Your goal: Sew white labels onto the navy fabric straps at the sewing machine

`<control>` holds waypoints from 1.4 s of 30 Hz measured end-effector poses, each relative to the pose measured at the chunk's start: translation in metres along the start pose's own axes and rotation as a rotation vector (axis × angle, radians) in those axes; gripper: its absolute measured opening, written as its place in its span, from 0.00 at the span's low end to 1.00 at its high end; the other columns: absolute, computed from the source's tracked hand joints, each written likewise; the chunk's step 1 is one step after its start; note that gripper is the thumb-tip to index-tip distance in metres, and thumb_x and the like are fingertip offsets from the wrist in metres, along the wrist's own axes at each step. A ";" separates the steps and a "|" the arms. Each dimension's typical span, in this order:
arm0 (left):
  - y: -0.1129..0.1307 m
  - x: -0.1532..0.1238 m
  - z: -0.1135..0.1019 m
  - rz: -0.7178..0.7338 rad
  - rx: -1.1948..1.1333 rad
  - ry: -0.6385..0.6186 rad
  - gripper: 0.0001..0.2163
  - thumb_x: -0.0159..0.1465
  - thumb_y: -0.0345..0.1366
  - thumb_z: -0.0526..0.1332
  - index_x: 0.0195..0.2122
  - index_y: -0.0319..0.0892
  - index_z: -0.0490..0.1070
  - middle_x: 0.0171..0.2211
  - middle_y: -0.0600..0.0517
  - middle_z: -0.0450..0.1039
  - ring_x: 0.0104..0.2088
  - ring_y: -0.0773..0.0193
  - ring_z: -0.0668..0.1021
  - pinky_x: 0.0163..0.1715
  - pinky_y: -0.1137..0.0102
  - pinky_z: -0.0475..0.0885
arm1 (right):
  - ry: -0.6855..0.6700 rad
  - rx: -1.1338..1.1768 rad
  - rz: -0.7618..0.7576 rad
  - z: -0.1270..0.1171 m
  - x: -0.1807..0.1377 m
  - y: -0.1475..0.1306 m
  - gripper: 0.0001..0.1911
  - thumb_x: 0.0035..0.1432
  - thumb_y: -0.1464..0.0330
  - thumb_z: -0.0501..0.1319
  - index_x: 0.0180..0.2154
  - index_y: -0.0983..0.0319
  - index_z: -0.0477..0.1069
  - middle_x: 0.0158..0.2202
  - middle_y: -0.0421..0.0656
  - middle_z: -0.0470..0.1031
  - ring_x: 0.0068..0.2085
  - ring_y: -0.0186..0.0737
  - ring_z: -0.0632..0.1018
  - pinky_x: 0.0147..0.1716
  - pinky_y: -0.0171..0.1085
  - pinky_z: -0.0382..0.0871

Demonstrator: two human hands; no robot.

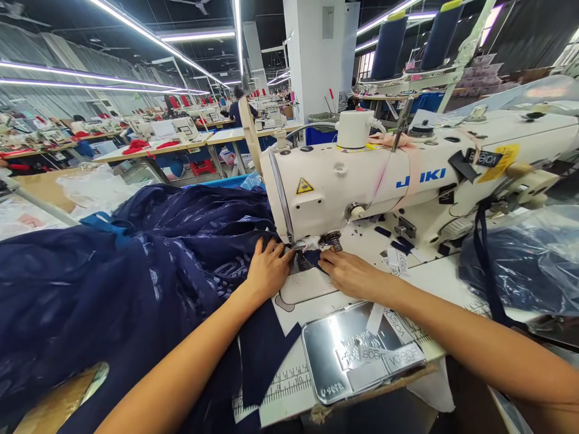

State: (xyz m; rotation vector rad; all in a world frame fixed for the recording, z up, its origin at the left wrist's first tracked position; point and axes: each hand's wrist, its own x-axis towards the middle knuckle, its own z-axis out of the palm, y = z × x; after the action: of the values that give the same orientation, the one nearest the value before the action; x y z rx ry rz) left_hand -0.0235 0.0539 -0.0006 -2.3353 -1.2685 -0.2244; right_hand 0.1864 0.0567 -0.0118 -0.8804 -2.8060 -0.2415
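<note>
Though mostly leftward, navy fabric [181,256] also between both hands [269,268]

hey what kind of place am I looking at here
Most likely a garment factory: a sewing machine up close, heaped navy fabric beside it, and more work tables with machines behind.

Machine [325,181] ahead, fabric [181,241] heaped left, room above tray [323,346]

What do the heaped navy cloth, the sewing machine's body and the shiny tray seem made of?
Navy cloth: thin, mostly matte textile, judging by its soft folds; fibre can't be told.
Sewing machine: probably painted metal; smooth, off-white, lightly glossy casing.
Tray: likely polished metal, from its silvery, mirror-like glare, though coated plastic can't be ruled out.
</note>
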 end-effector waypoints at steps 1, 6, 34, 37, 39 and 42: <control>0.000 0.000 0.000 0.003 -0.001 0.002 0.12 0.57 0.31 0.54 0.41 0.42 0.72 0.37 0.43 0.73 0.43 0.50 0.71 0.46 0.50 0.60 | 0.014 -0.009 0.005 0.003 0.000 0.001 0.12 0.52 0.81 0.51 0.38 0.71 0.69 0.39 0.54 0.69 0.41 0.45 0.70 0.41 0.43 0.68; -0.001 0.000 0.000 0.003 -0.016 -0.015 0.13 0.58 0.31 0.54 0.42 0.41 0.71 0.38 0.43 0.73 0.43 0.49 0.71 0.46 0.49 0.61 | 0.026 -0.050 -0.020 0.007 0.002 0.000 0.11 0.55 0.80 0.51 0.34 0.68 0.70 0.36 0.50 0.69 0.38 0.42 0.70 0.36 0.40 0.69; -0.005 0.013 0.013 -0.061 -0.046 -0.055 0.11 0.59 0.31 0.52 0.38 0.41 0.72 0.38 0.43 0.72 0.43 0.49 0.70 0.45 0.49 0.59 | 0.033 -0.128 0.079 0.008 0.013 -0.024 0.11 0.56 0.80 0.50 0.36 0.70 0.70 0.37 0.51 0.68 0.42 0.46 0.67 0.37 0.39 0.68; -0.005 0.014 0.013 -0.064 -0.041 -0.057 0.11 0.58 0.31 0.52 0.38 0.40 0.72 0.38 0.42 0.72 0.44 0.48 0.70 0.45 0.49 0.59 | 0.036 -0.129 0.090 0.009 0.014 -0.024 0.11 0.56 0.80 0.51 0.36 0.69 0.70 0.37 0.51 0.68 0.43 0.46 0.67 0.36 0.38 0.68; -0.005 0.014 0.014 -0.067 -0.039 -0.058 0.11 0.58 0.31 0.53 0.38 0.40 0.72 0.38 0.42 0.72 0.45 0.47 0.69 0.46 0.48 0.59 | 0.036 -0.129 0.090 0.009 0.015 -0.023 0.11 0.56 0.80 0.51 0.36 0.69 0.70 0.38 0.51 0.69 0.42 0.45 0.68 0.35 0.37 0.68; -0.003 0.014 0.013 -0.079 -0.046 -0.067 0.11 0.57 0.30 0.53 0.38 0.39 0.72 0.39 0.41 0.72 0.46 0.47 0.69 0.47 0.48 0.58 | 0.025 -0.133 0.061 0.007 0.014 -0.016 0.10 0.56 0.79 0.52 0.36 0.68 0.70 0.38 0.50 0.69 0.41 0.44 0.69 0.36 0.37 0.68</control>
State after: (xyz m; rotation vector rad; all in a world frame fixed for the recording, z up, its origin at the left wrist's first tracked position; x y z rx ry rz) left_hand -0.0189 0.0718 -0.0061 -2.3514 -1.4032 -0.2046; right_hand 0.1646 0.0529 -0.0164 -0.9829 -2.7610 -0.4316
